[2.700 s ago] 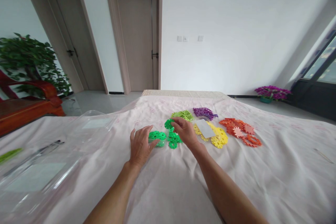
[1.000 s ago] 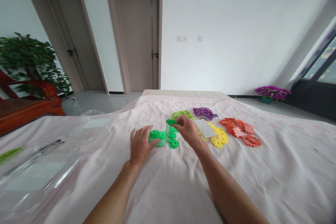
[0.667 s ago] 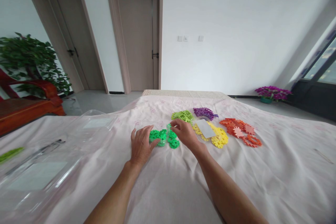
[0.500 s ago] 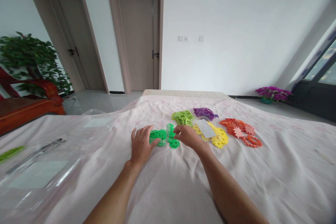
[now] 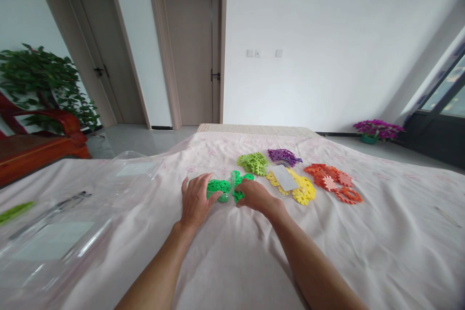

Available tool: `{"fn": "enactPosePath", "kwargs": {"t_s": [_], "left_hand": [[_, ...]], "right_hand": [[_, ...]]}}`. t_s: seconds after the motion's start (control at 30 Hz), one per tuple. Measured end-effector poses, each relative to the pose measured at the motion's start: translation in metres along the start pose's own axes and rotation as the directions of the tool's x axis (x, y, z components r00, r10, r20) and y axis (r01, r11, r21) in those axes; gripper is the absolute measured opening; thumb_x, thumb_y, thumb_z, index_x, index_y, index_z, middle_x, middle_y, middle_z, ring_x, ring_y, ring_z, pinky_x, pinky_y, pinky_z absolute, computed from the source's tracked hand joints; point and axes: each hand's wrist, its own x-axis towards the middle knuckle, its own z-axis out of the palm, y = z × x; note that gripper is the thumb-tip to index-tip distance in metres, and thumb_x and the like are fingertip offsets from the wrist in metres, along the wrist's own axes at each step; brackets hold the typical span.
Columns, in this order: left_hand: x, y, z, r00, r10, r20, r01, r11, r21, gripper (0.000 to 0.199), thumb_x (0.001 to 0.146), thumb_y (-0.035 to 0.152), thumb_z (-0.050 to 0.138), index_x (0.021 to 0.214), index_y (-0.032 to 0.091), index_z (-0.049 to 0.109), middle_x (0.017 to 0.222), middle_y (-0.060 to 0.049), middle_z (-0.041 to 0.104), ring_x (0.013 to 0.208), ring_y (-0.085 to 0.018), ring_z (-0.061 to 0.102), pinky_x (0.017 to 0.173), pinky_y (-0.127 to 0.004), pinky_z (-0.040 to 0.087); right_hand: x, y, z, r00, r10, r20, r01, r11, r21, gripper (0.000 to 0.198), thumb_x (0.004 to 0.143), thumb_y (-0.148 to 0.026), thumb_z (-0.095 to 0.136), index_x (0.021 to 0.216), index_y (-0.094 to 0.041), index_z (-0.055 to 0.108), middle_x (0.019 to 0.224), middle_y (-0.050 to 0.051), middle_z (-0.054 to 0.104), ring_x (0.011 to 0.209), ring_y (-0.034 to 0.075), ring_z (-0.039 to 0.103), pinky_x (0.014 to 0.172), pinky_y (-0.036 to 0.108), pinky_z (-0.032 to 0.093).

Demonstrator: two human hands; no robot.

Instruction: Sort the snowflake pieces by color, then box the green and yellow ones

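Note:
My left hand [image 5: 198, 196] grips the left side of a small clear plastic box [image 5: 225, 198], thumb on the near rim and fingers along the far side. Green snowflake-shaped plastic discs [image 5: 218, 185] lie inside it. Just right of the box, loose green discs [image 5: 248, 176] rest on the cloth. My right hand [image 5: 256, 194] is down at this loose pile, its fingers closed on a green disc [image 5: 238, 196] beside the box wall. The palm hides part of the pile.
Light-green [image 5: 254, 162], purple [image 5: 283, 156], yellow [image 5: 304, 192] and orange-red pieces [image 5: 329, 179] lie in piles to the right. A clear lid with a pale label [image 5: 285, 178] rests on the yellow ones. Larger clear plastic containers [image 5: 54, 242] stand at left on the wrinkled cloth [image 5: 225, 256].
My right hand has lowered slightly and closed over the near green discs beside the box. More of the far green discs now show. My left hand and the box have stayed put.

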Motion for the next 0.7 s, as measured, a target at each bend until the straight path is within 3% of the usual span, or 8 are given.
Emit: {"fn": "enactPosePath", "kwargs": {"t_s": [0.17, 0.33, 0.53, 0.63, 0.7], "left_hand": [[-0.001, -0.001, 0.001, 1.0, -0.003, 0.008, 0.003, 1.0, 0.002, 0.06, 0.089, 0.064, 0.048, 0.132, 0.023, 0.054, 0.132, -0.011, 0.063, 0.12, -0.027, 0.057, 0.113, -0.053, 0.024], [-0.001, -0.002, 0.001, 1.0, 0.0, 0.013, 0.0, 1.0, 0.001, 0.06, 0.089, 0.064, 0.047, 0.132, 0.023, 0.054, 0.133, -0.011, 0.063, 0.121, -0.027, 0.056, 0.114, -0.053, 0.023], [-0.001, -0.003, 0.003, 1.0, 0.007, -0.001, -0.007, 1.0, 0.008, 0.06, 0.089, 0.064, 0.047, 0.132, 0.023, 0.054, 0.131, -0.011, 0.064, 0.119, -0.028, 0.057, 0.114, -0.053, 0.023], [-0.001, -0.003, 0.003, 1.0, 0.007, -0.003, -0.007, 1.0, 0.003, 0.059, 0.089, 0.064, 0.047, 0.132, 0.024, 0.055, 0.131, -0.011, 0.064, 0.119, -0.028, 0.058, 0.114, -0.053, 0.023], [-0.001, -0.003, 0.003, 1.0, 0.005, -0.004, -0.005, 1.0, -0.001, 0.06, 0.088, 0.064, 0.048, 0.132, 0.024, 0.055, 0.131, -0.012, 0.064, 0.119, -0.028, 0.058, 0.114, -0.053, 0.023]], "right_hand": [[-0.006, -0.01, -0.012, 1.0, -0.015, 0.017, 0.016, 0.998, -0.054, 0.019, 0.086, -0.026, 0.061, 0.098, -0.019, 0.074, 0.105, 0.011, 0.071, 0.102, 0.024, 0.065, 0.081, 0.027, 0.044], [-0.006, -0.009, -0.011, 0.998, 0.065, -0.005, -0.065, 0.995, -0.075, 0.026, 0.09, -0.012, 0.046, 0.094, -0.016, 0.072, 0.099, 0.012, 0.072, 0.093, 0.022, 0.068, 0.073, 0.027, 0.044], [-0.001, 0.006, -0.008, 0.988, 0.135, -0.07, -0.136, 0.991, -0.003, 0.024, 0.091, -0.012, 0.046, 0.091, -0.015, 0.07, 0.095, 0.012, 0.072, 0.088, 0.02, 0.067, 0.071, 0.025, 0.04], [-0.001, 0.015, -0.014, 0.964, 0.2, -0.176, -0.185, 0.978, 0.097, 0.024, 0.091, -0.012, 0.046, 0.088, -0.015, 0.069, 0.091, 0.011, 0.072, 0.086, 0.02, 0.066, 0.071, 0.025, 0.039], [-0.001, 0.02, -0.018, 0.923, 0.239, -0.302, -0.195, 0.966, 0.168, 0.024, 0.092, -0.014, 0.045, 0.089, -0.015, 0.069, 0.091, 0.01, 0.072, 0.087, 0.02, 0.065, 0.072, 0.026, 0.039]]}}
